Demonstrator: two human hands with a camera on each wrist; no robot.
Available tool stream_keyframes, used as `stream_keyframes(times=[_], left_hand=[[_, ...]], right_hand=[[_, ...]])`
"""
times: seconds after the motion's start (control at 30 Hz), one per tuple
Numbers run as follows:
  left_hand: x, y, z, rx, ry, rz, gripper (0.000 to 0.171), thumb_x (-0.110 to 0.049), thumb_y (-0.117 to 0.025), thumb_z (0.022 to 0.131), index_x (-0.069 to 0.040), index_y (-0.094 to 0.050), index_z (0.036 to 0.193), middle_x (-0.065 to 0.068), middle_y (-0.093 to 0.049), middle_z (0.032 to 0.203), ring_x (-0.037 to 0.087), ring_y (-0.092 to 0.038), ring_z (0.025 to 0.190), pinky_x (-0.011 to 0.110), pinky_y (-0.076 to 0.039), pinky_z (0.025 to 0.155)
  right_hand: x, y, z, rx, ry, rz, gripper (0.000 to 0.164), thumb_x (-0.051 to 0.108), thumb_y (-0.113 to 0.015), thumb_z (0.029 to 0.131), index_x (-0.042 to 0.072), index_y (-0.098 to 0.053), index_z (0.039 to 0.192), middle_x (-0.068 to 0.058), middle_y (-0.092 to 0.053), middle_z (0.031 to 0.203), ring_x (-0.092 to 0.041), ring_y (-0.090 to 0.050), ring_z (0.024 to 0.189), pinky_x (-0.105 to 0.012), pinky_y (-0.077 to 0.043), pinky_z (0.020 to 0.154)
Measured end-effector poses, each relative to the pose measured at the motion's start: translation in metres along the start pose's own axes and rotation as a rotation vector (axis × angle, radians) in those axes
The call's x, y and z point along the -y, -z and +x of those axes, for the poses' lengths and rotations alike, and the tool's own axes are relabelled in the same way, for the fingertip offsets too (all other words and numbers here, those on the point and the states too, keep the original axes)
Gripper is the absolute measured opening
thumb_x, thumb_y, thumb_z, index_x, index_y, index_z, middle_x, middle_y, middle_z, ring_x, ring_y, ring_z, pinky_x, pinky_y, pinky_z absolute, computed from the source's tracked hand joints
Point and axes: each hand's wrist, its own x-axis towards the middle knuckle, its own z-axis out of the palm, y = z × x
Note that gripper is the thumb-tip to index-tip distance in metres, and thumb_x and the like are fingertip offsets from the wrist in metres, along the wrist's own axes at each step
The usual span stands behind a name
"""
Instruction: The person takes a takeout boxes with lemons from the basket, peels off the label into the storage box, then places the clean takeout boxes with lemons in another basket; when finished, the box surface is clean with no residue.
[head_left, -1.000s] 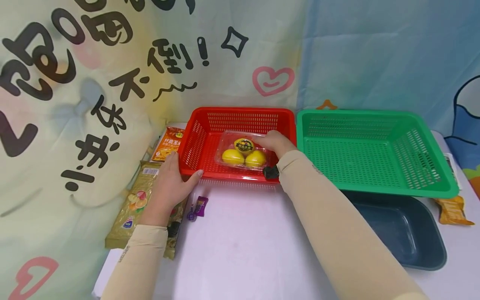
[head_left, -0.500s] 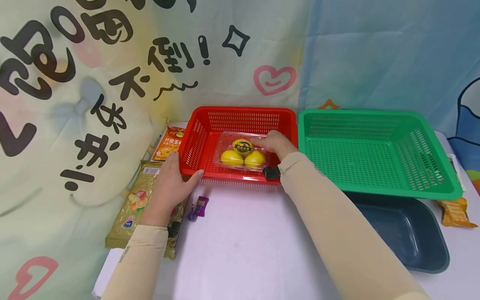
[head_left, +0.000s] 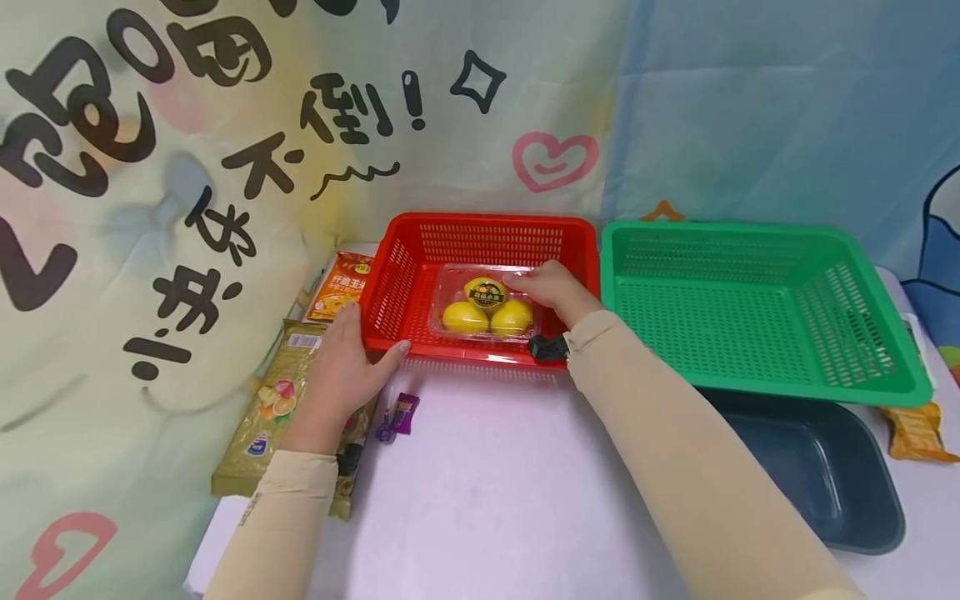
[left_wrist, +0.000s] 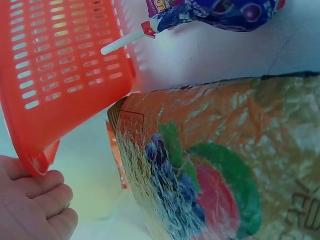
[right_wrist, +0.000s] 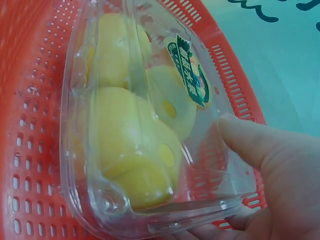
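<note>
A clear plastic clamshell box (head_left: 442, 287) of yellow lemons (head_left: 465, 318) lies within the red basket (head_left: 480, 357), a dark round label on its lid. My right hand (head_left: 558, 290) grips its right end; in the right wrist view the thumb (right_wrist: 240, 132) presses on the lid while the other fingers reach low at the side, partly hidden. My left hand (head_left: 333, 375) holds the basket's front left corner, thumb along the front rim. In the left wrist view its curled fingers (left_wrist: 47, 197) hook the rim.
Left of the basket lie a gold fruit-printed bag (head_left: 262, 417) and an orange snack packet (head_left: 341, 283). A lollipop (head_left: 386, 429) and a purple-wrapped candy (head_left: 406, 412) are in front. At right stand a green basket (head_left: 720, 333), a dark blue tub (head_left: 825, 467) and an orange packet (head_left: 918, 433).
The head view has shifted slightly, so the scene sits a little further right. Both hands keep their holds on the basket and the box.
</note>
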Motion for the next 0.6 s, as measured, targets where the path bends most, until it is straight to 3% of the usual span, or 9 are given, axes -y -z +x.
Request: stream_keyframes(times=[0.17, 0.43, 0.6], left_hand=[[-0.0009, -0.0009, -0.0001, 0.0, -0.002, -0.007, 0.103, -0.062, -0.071, 0.089, -0.011, -0.024, 0.164, 0.016, -0.044, 0.158, 0.039, -0.047, 0.144, 0.067, -0.054, 0.103], [-0.0017, 0.0011, -0.0008, 0.007, 0.0, 0.003, 0.105, -0.061, -0.07, 0.09, -0.008, -0.02, 0.166, 0.019, -0.039, 0.163, 0.042, -0.041, 0.149, 0.069, -0.05, 0.107], [-0.0003, 0.0011, -0.0002, 0.013, 0.001, 0.011, 0.107, -0.062, -0.069, 0.09, -0.008, -0.018, 0.167, 0.019, -0.036, 0.165, 0.043, -0.039, 0.15, 0.069, -0.049, 0.108]], right_hand=[[-0.0017, -0.0024, 0.001, 0.014, 0.005, 0.121, 0.058, 0.046, -0.069, 0.098, 0.005, -0.06, 0.139, -0.012, -0.062, 0.141, -0.026, -0.058, 0.122, -0.043, -0.051, 0.116], [0.0001, -0.0018, -0.0043, 0.058, -0.002, 0.203, 0.054, 0.044, -0.068, 0.1, 0.002, -0.055, 0.132, -0.013, -0.059, 0.132, -0.024, -0.063, 0.109, -0.043, -0.059, 0.105], [0.0012, -0.0001, -0.0058, 0.086, -0.003, 0.244, 0.061, 0.043, -0.067, 0.101, 0.003, -0.042, 0.142, -0.016, -0.054, 0.14, -0.029, -0.067, 0.117, -0.046, -0.061, 0.1]])
